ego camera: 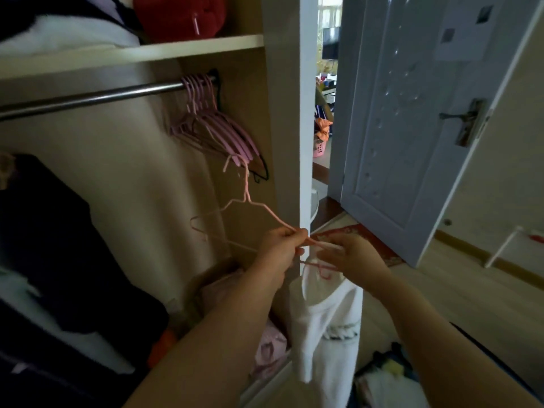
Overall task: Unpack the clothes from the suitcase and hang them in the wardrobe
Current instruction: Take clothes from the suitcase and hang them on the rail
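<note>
A thin pink wire hanger (pixel 247 198) is pinched at one shoulder end by the left hand (pixel 279 245) and gripped just beside it by the right hand (pixel 356 257); the hands are held close together before the wardrobe (pixel 282 113). A plain white garment (pixel 321 325) hangs limp beneath the right hand. Lilac hangers (pixel 217 125) are bunched at the rail (pixel 88 98) end.

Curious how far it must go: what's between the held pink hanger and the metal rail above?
In the head view, a bunch of pink hangers dangles from the rail, just above the hook of the held hanger.
</note>
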`<state>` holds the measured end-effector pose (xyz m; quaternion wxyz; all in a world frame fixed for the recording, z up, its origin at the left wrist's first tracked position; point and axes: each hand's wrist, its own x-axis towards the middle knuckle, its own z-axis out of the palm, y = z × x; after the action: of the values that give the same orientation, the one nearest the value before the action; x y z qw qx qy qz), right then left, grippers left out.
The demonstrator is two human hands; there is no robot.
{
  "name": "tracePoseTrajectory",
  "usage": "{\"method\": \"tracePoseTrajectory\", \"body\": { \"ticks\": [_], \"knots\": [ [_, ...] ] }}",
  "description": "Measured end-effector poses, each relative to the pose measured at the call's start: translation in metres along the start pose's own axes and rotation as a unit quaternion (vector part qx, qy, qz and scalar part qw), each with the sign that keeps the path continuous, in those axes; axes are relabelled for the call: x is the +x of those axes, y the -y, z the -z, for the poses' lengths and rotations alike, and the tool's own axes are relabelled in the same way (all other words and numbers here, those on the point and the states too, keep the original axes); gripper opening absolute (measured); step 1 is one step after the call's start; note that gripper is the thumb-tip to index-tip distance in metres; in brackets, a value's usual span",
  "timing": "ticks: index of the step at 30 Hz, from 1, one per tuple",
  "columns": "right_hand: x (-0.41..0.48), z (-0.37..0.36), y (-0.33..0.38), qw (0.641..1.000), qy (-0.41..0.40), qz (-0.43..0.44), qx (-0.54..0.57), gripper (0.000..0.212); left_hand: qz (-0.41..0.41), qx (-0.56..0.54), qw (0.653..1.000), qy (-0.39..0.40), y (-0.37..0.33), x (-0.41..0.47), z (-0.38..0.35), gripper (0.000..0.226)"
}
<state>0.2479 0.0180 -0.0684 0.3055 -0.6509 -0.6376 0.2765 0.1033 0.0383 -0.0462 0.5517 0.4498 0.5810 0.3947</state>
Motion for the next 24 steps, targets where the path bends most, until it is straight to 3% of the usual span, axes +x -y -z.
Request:
{"method": "tracePoseTrajectory", "body": {
  "ticks": [3, 5, 7, 9, 11, 13, 15, 18, 22, 24],
  "knots": [
    [-0.008, 0.021, -0.017, 1.000, -0.008, -0.011, -0.014, 0.013, -0.030, 0.088, 0.996, -0.017, 0.000, -0.003, -0.003, 0.025],
    [-0.013, 0.035, -0.029, 0.999, 0.001, -0.021, -0.025, 0.011, -0.124, 0.167, 0.968, -0.137, 0.002, -0.004, 0.003, 0.025],
    [-0.018, 0.048, -0.039, 0.999, 0.014, -0.027, -0.024, 0.013, -0.193, 0.202, 0.914, -0.293, 0.001, -0.008, 0.012, 0.022],
    [-0.021, 0.059, -0.046, 0.999, 0.027, -0.033, -0.011, 0.014, -0.207, 0.248, 0.880, -0.348, 0.007, 0.002, 0.025, 0.035],
    [-0.023, 0.067, -0.051, 0.999, 0.033, -0.037, 0.001, 0.015, -0.167, 0.358, 0.879, -0.269, 0.016, 0.016, 0.031, 0.046],
    [-0.024, 0.075, -0.055, 0.999, 0.027, -0.035, 0.013, 0.013, -0.122, 0.404, 0.893, -0.160, 0.021, 0.023, 0.031, 0.037],
    [-0.024, 0.081, -0.059, 0.999, 0.015, -0.034, 0.008, 0.008, -0.125, 0.338, 0.928, -0.089, 0.022, 0.020, 0.027, 0.028],
    [-0.024, 0.090, -0.071, 0.999, 0.011, -0.052, 0.005, 0.004, -0.124, 0.180, 0.974, -0.060, 0.019, 0.011, 0.013, 0.029],
    [-0.027, 0.099, -0.088, 0.991, 0.086, -0.090, -0.039, 0.014, -0.136, 0.166, 0.976, -0.030, 0.012, 0.004, 0.002, 0.026],
    [-0.030, 0.106, -0.096, 0.989, 0.093, -0.115, -0.008, 0.022, -0.143, 0.167, 0.976, -0.002, 0.008, -0.001, -0.001, 0.025]
  ]
}}
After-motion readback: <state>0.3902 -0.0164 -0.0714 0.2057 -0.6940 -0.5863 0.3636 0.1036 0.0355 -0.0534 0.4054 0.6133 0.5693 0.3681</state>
